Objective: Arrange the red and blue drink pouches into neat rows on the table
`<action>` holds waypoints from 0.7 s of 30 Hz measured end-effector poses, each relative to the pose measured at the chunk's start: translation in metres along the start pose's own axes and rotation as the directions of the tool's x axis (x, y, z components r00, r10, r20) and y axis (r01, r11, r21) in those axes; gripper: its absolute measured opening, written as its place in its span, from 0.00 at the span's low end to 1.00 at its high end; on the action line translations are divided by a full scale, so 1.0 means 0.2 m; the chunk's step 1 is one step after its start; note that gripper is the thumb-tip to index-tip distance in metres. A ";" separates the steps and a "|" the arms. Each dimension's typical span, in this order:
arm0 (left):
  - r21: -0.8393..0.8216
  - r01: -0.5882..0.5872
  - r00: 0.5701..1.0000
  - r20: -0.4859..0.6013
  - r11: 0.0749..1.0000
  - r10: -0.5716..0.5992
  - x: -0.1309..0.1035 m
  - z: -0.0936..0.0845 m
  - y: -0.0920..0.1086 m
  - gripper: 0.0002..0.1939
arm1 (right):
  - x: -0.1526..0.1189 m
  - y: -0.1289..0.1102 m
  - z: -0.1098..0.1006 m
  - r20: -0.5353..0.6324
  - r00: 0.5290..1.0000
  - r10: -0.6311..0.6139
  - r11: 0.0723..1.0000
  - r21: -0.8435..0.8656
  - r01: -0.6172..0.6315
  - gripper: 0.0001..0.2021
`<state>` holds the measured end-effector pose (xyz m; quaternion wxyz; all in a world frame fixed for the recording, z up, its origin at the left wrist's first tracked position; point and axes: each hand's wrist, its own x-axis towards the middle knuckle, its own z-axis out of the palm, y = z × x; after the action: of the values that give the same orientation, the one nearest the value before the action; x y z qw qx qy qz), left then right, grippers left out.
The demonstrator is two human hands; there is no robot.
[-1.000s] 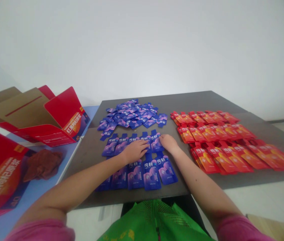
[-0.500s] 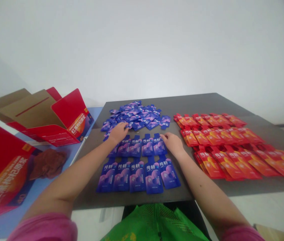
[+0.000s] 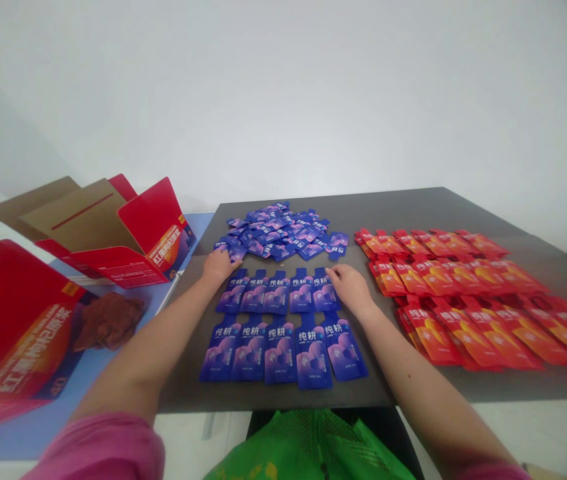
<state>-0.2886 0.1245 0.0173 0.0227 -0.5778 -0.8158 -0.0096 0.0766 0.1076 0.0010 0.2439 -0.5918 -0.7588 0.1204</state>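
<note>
Dark worktop [image 3: 403, 208] in front of the person. Blue pouches on it: a loose, heaped pile [image 3: 283, 233] toward the back left, and two laid-out rows closer to the person. Rear row [image 3: 277, 293]: five pouches side by side, necks pointing away from the person, a gap between third and fourth from left. Front row [image 3: 279, 353]: also five, same orientation; the rightmost pouch [image 3: 346, 350] sits tilted, its lower end out to the right.

Left hand [image 3: 217, 265]: at the near left edge of the pile, fingers at a blue pouch [image 3: 236, 253] there. Whether the grip is closed on it cannot be told; the fingertips are partly hidden.

Right hand [image 3: 352, 288]: beside the rear row, fingertips at the upper right edge of its end pouch [image 3: 324, 292], which lies flat. Grip: fingers bent; pinching or merely touching cannot be determined.

Right of the right hand: red-orange pouches [image 3: 456, 275] in three rows, overlapping, necks likewise away from the person.

Left side: a lower blue worktop [image 3: 28, 445] bearing an open red carton [image 3: 131, 267], flaps raised, a second red carton [image 3: 18, 333] nearer the person, and a crumpled brown cloth [image 3: 108, 320] beside the latter.

Person wears pink sleeves [image 3: 106, 447] and a green garment [image 3: 308, 447].
</note>
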 end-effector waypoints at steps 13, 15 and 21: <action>-0.150 -0.215 0.964 -0.194 0.965 0.185 -0.16 -0.20 -0.02 0.26 | 0.00 0.02 -0.01 -0.058 0.998 -0.016 0.994 0.108 0.023 0.15; -0.213 -0.366 0.912 -0.276 0.906 0.304 -0.27 -0.27 0.01 0.26 | -0.01 -0.02 -0.05 -0.078 0.997 0.008 0.981 0.196 0.008 0.15; -0.035 -0.833 0.529 -0.341 0.552 0.777 -0.73 -0.44 0.18 0.27 | -0.19 -0.35 -0.24 0.275 0.957 -0.094 0.686 0.714 -0.138 0.23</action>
<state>-0.2039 -0.0054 0.0970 0.0861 -0.8807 -0.4373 -0.1605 0.0500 0.0481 0.0665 0.3430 -0.4315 -0.6687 0.4989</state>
